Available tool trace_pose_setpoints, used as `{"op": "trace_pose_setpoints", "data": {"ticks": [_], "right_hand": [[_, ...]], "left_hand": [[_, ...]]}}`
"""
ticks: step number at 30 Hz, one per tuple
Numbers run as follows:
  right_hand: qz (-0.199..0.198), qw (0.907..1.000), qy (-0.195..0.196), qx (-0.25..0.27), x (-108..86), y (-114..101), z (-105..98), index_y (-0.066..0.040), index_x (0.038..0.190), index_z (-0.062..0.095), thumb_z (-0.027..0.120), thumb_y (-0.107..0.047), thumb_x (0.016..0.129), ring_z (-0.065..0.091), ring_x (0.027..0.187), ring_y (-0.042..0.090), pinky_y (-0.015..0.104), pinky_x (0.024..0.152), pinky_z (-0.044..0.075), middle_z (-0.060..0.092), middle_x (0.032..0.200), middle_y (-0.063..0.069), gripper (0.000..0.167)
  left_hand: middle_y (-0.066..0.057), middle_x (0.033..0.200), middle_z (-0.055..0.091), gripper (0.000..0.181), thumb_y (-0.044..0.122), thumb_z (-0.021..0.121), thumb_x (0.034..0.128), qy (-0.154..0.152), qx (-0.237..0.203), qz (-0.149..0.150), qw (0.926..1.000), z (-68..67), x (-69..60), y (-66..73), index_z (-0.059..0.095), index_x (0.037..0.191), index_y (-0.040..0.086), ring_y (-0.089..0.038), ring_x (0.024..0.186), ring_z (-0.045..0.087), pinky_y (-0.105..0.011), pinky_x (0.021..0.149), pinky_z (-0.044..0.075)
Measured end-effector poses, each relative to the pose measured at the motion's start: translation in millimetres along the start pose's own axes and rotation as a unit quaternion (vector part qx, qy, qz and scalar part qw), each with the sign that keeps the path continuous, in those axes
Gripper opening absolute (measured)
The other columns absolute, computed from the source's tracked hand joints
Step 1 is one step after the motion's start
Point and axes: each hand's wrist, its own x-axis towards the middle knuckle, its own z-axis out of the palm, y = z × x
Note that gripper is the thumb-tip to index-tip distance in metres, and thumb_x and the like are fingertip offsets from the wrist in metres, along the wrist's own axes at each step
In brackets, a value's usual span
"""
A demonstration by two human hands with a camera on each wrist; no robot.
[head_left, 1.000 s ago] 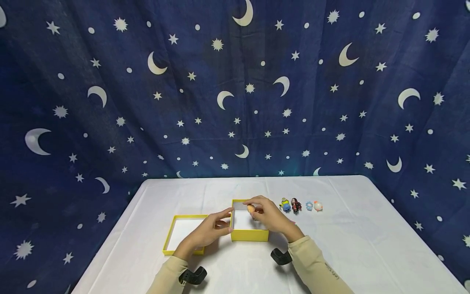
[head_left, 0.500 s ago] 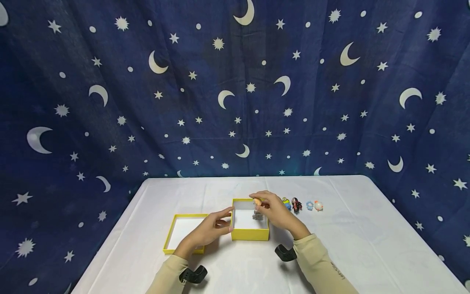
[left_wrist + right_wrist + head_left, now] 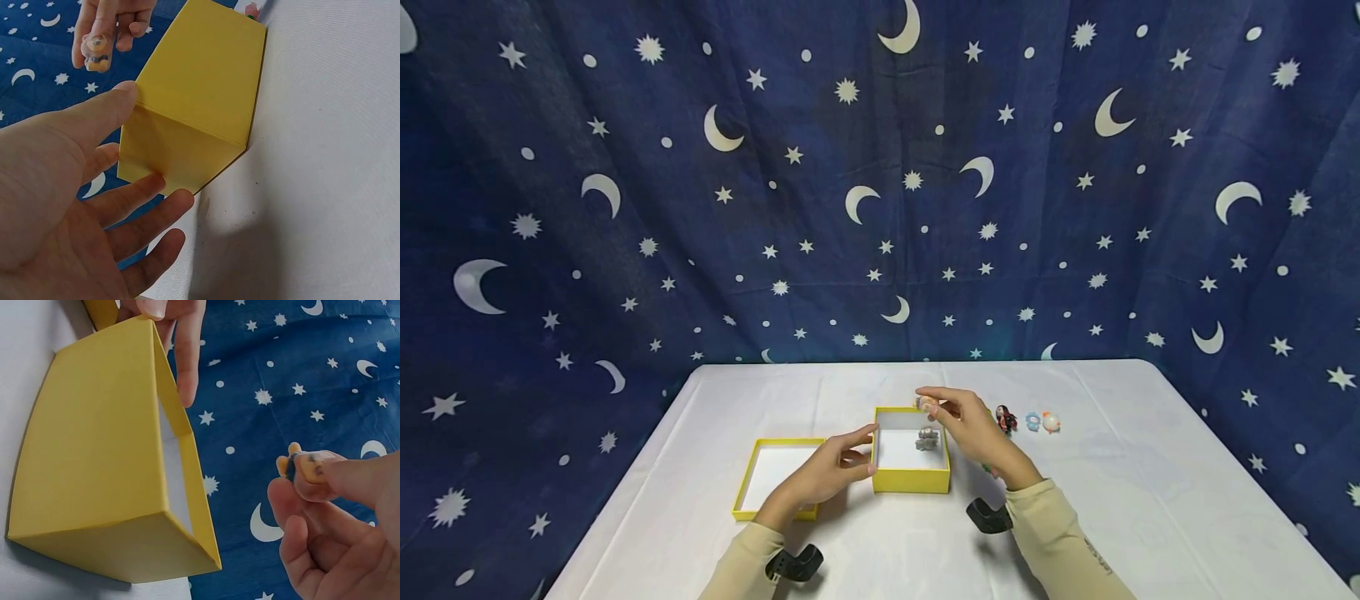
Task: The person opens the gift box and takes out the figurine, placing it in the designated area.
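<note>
My right hand (image 3: 968,425) pinches a small figurine (image 3: 306,470) between thumb and fingers. The figurine has a peach-coloured head and a dark band on its body. It is held just above the back right rim of a yellow box (image 3: 910,481) with a white inside. A grey figurine (image 3: 927,438) lies in that box, near its right wall. Against the box's left side rests my left hand (image 3: 829,467), fingers loosely extended. In the left wrist view, the thumb touches an edge of the box and the fingertips meet its wall.
Left of the box lies a shallow yellow lid (image 3: 782,471), white side up. To the right stand a black-and-red figurine (image 3: 1005,419), a small blue figurine (image 3: 1033,421) and a white-and-orange round figurine (image 3: 1051,422). Something green and pink (image 3: 990,470) shows partly under the right wrist.
My right hand has lifted the peach-headed figurine from inside the box, moving up and right. The grey figurine in the box has come into view. My left hand stays put.
</note>
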Motion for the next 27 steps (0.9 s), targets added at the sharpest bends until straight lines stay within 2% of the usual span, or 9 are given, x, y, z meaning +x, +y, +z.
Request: {"op": "trace_pose_setpoints", "data": {"ticks": [2, 4, 7, 9, 13, 17, 20, 24, 27], "right_hand": [[0.005, 1.0000, 0.004, 0.001, -0.1, 0, -1, -0.012, 0.139, 0.062, 0.054, -0.019, 0.106, 0.071, 0.102, 0.031, 0.023, 0.065, 0.050, 0.070, 0.129, 0.015, 0.035], [0.003, 0.9999, 0.008, 0.007, 0.1, 0, -2, -0.011, 0.141, 0.060, 0.051, -0.018, 0.107, 0.070, 0.100, 0.030, 0.025, 0.064, 0.050, 0.069, 0.127, 0.017, 0.036], [-0.009, 0.9997, 0.020, 0.014, 0.5, 0, -4, -0.008, 0.143, 0.056, 0.048, -0.017, 0.108, 0.071, 0.096, 0.026, 0.035, 0.076, 0.058, 0.069, 0.120, 0.019, 0.037], [-0.016, 0.9991, 0.030, 0.025, 0.5, 0, -5, -0.006, 0.143, 0.051, 0.049, -0.016, 0.108, 0.071, 0.094, 0.028, 0.038, 0.084, 0.059, 0.069, 0.117, 0.020, 0.037], [-0.010, 0.9970, 0.045, 0.062, 0.7, -1, -7, -0.005, 0.132, 0.047, 0.052, -0.018, 0.107, 0.071, 0.093, 0.035, 0.031, 0.080, 0.057, 0.070, 0.114, 0.021, 0.029], [-0.013, 0.9950, 0.047, 0.087, 1.2, -3, -9, -0.004, 0.123, 0.053, 0.052, -0.019, 0.107, 0.071, 0.092, 0.027, 0.028, 0.079, 0.055, 0.070, 0.111, 0.022, 0.023], [-0.025, 0.9939, 0.043, 0.099, 1.5, -3, -10, -0.002, 0.125, 0.056, 0.051, -0.017, 0.107, 0.070, 0.091, 0.018, 0.030, 0.077, 0.057, 0.069, 0.110, 0.024, 0.024], [-0.030, 0.9916, 0.033, 0.121, 2.0, -3, -11, -0.001, 0.127, 0.057, 0.050, -0.017, 0.107, 0.071, 0.090, 0.015, 0.030, 0.077, 0.058, 0.066, 0.110, 0.026, 0.026], [-0.026, 0.9890, 0.034, 0.142, 2.1, -4, -12, 0.000, 0.128, 0.057, 0.049, -0.017, 0.108, 0.071, 0.088, 0.014, 0.029, 0.075, 0.057, 0.063, 0.107, 0.021, 0.028]], "left_hand": [[-0.025, 0.150, 0.050, 0.064, 0.015, 0.065, 0.0990, 0.000, -0.001, 0.001, 1.0000, 0.2, -0.4, -0.1, 0.038, 0.156, 0.008, -0.036, 0.123, 0.062, -0.052, 0.106, 0.050], [-0.025, 0.149, 0.051, 0.064, 0.015, 0.065, 0.0989, 0.001, -0.003, 0.002, 1.0000, 0.3, -0.8, 0.2, 0.039, 0.156, 0.008, -0.035, 0.122, 0.062, -0.052, 0.106, 0.050], [-0.025, 0.149, 0.051, 0.064, 0.015, 0.065, 0.0989, 0.000, -0.005, 0.004, 1.0000, 0.6, -1.3, 0.7, 0.038, 0.156, 0.007, -0.035, 0.122, 0.062, -0.052, 0.106, 0.050], [-0.025, 0.149, 0.051, 0.064, 0.015, 0.065, 0.0990, 0.000, -0.006, 0.004, 1.0000, 0.8, -1.5, 0.8, 0.038, 0.156, 0.007, -0.035, 0.122, 0.062, -0.052, 0.106, 0.050], [-0.026, 0.150, 0.050, 0.064, 0.015, 0.065, 0.0992, -0.001, -0.007, 0.005, 1.0000, 0.8, -1.5, 0.3, 0.038, 0.157, 0.007, -0.036, 0.123, 0.061, -0.053, 0.106, 0.050], [-0.026, 0.150, 0.050, 0.064, 0.017, 0.065, 0.0994, -0.003, -0.001, 0.005, 1.0000, 0.5, -1.3, -0.7, 0.037, 0.157, 0.007, -0.036, 0.123, 0.062, -0.053, 0.106, 0.050], [-0.025, 0.150, 0.050, 0.064, 0.017, 0.065, 0.0995, -0.002, 0.005, 0.005, 1.0000, 0.1, -1.3, -1.2, 0.037, 0.156, 0.006, -0.036, 0.123, 0.062, -0.052, 0.106, 0.051], [-0.024, 0.149, 0.051, 0.064, 0.019, 0.065, 0.0996, 0.000, 0.015, 0.000, 0.9999, 0.0, -1.1, -1.9, 0.038, 0.157, 0.007, -0.034, 0.123, 0.062, -0.050, 0.106, 0.051], [-0.023, 0.149, 0.052, 0.064, 0.019, 0.065, 0.0997, 0.001, 0.019, -0.001, 0.9998, 0.0, -0.5, -2.5, 0.038, 0.157, 0.008, -0.034, 0.123, 0.062, -0.049, 0.105, 0.051]]}}
